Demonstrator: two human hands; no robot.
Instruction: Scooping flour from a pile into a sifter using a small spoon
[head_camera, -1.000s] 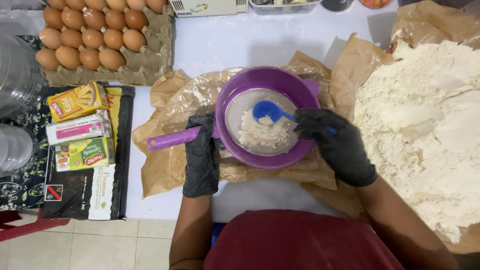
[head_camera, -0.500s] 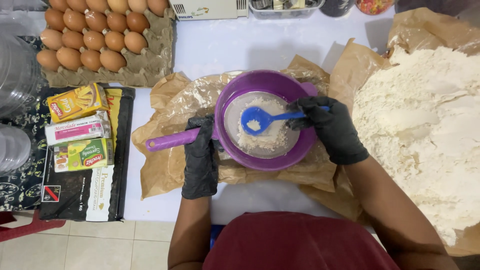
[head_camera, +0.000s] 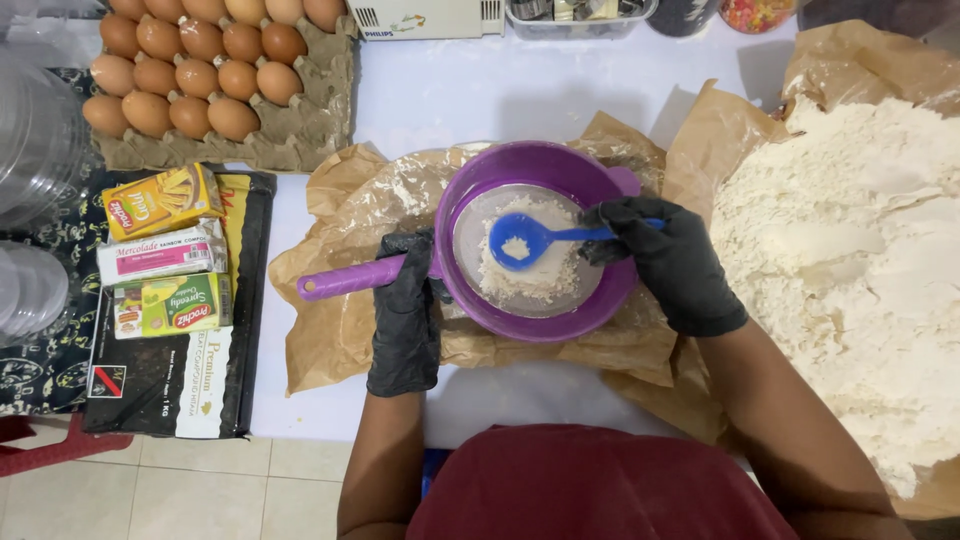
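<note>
Flour (head_camera: 530, 280) in the purple sieve (head_camera: 540, 240) now lies flatter than a moment ago, since the right hand (head_camera: 665, 260), closed on the blue spoon (head_camera: 530, 240), has pushed it around, while the left hand (head_camera: 405, 310) still grips the sieve's handle (head_camera: 350, 278).

Both hands, left hand (head_camera: 405, 315) and right hand (head_camera: 668, 260), wear matt black rubbery gloves. The purple sieve (head_camera: 540, 240) and blue spoon (head_camera: 530, 240) are smooth, slightly glossy plastic, with fine grey mesh under powdery, lumpy flour. Crinkled matt brown paper (head_camera: 330, 330) lies beneath; at ten o'clock, smooth brown eggs (head_camera: 200, 70) sit in a rough grey pulp-card tray (head_camera: 300, 145).
</note>
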